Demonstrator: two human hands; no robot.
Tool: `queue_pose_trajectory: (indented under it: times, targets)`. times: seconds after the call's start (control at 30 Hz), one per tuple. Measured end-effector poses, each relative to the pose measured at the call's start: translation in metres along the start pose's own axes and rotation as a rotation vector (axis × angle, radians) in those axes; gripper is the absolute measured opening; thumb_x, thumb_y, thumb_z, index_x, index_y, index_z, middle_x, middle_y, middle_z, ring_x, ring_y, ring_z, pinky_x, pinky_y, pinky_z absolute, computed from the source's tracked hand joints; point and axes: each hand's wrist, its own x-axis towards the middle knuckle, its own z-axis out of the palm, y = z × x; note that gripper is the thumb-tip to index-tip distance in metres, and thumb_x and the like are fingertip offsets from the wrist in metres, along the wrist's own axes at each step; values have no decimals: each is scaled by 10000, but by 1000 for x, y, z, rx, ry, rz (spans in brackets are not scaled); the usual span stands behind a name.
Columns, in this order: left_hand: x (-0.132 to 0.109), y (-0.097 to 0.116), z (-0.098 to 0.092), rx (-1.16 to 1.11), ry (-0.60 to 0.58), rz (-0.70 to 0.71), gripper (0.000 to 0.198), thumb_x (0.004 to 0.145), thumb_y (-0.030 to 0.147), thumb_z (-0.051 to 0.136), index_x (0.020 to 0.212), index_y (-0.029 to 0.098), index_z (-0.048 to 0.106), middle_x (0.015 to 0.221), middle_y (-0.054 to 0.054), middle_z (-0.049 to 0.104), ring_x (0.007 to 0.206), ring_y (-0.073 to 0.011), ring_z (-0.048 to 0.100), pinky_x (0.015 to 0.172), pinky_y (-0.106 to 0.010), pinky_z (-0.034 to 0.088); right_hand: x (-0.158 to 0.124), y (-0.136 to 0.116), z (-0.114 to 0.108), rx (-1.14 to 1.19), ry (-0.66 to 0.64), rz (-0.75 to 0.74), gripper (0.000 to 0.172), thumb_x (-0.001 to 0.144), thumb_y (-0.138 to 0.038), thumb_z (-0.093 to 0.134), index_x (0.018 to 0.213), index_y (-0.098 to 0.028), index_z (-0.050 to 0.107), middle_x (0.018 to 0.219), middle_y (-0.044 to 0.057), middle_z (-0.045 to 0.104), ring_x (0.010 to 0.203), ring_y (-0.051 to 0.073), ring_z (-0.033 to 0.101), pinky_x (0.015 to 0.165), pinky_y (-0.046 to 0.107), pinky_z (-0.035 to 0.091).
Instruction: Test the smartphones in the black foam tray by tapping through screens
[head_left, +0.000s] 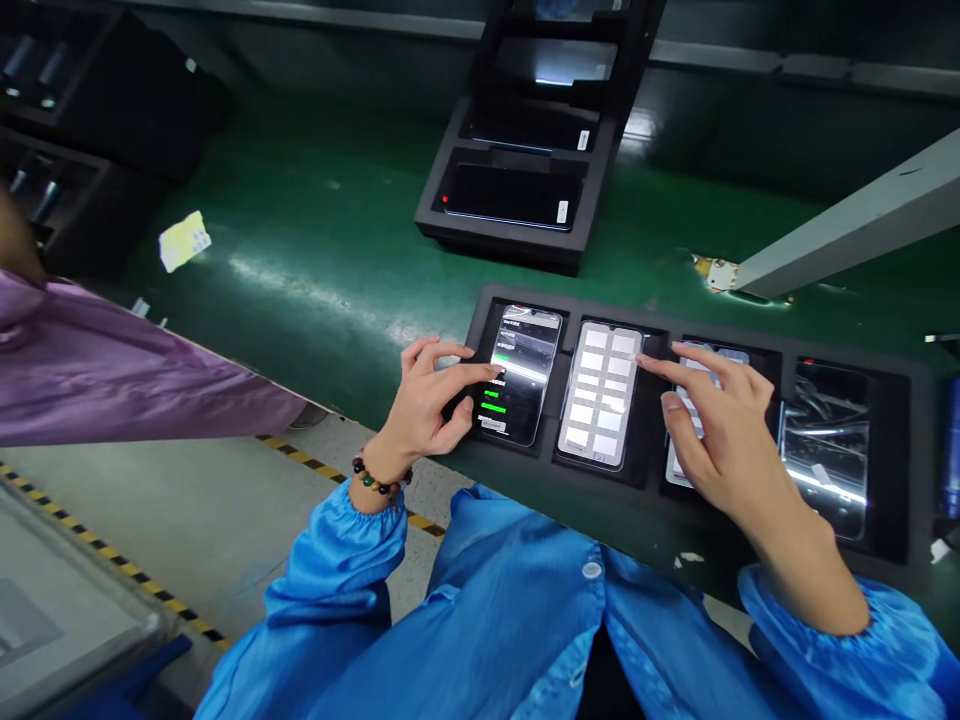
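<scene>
A dark foam tray (551, 388) in front of me holds several smartphones in a row. My left hand (435, 398) has its index finger stretched over the leftmost phone (525, 385), whose black screen shows text and green bars. Beside it lies a phone with a grid of white blocks (600, 395). My right hand (716, 420) is spread above the third phone (681, 468) and partly hides it; its index fingertip reaches the right edge of the white-grid phone. At the right end, a phone with a dark, reflective screen (825, 450) sits in its slot. Neither hand grips anything.
A second black foam tray (510, 240) with dark-screened phones stands behind on the green table (315, 230). A grey metal post (847, 215) slants at right. Yellow paper (184, 241) lies at left, near another person's purple sleeve (135, 370). Black trays (112, 90) stand far left.
</scene>
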Motion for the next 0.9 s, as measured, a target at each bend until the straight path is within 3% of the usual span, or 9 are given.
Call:
queue_pose_trajectory:
  times: [0.23, 0.43, 0.57, 0.67, 0.8, 0.9]
  targets:
    - [-4, 3, -5, -85, -22, 56, 319, 934, 248, 531, 1122, 288, 786, 1004, -8, 852, 1116, -289, 737, 1156, -558, 350, 0, 0, -1, 15, 0, 12, 412, 1114, -273, 435, 1479, -297, 623, 1453, 156, 683, 1500, 363, 563, 1155, 620, 391]
    - [1, 4, -4, -24, -33, 1, 379, 966, 278, 529, 1270, 287, 755, 1193, -21, 844, 1214, -292, 704, 1188, -564, 338, 0, 0, -1, 30, 5, 9, 403, 1122, -278, 437, 1478, -294, 626, 1440, 154, 684, 1504, 362, 559, 1155, 604, 380]
    - [2, 5, -3, -81, -44, 38, 322, 974, 263, 538, 1191, 297, 774, 1083, -3, 850, 1163, -268, 717, 1203, -552, 325, -1, 1, -1, 39, 12, 10, 397, 1125, -280, 437, 1470, -290, 634, 1418, 151, 689, 1503, 359, 558, 1162, 591, 373]
    - [1, 5, -5, -56, -53, -5, 363, 981, 296, 533, 1261, 285, 763, 1187, -26, 845, 1210, -287, 704, 1207, -568, 324, -1, 2, -1, 48, 7, 8, 398, 1125, -284, 435, 1470, -293, 632, 1431, 149, 683, 1507, 358, 551, 1169, 592, 370]
    - [1, 5, -6, -97, -68, -27, 309, 989, 324, 530, 1153, 297, 792, 1098, -24, 850, 1190, -291, 717, 1209, -583, 332, -1, 2, -2, 54, -12, 19, 409, 1121, -292, 430, 1480, -308, 626, 1420, 140, 692, 1513, 365, 544, 1182, 611, 362]
    - [1, 5, -6, -113, -60, -37, 299, 994, 320, 536, 1154, 299, 788, 1159, -19, 854, 1236, -299, 703, 1225, -599, 307, -1, 1, -3, 61, -9, 24, 406, 1118, -295, 428, 1468, -310, 635, 1403, 136, 702, 1510, 367, 545, 1184, 610, 366]
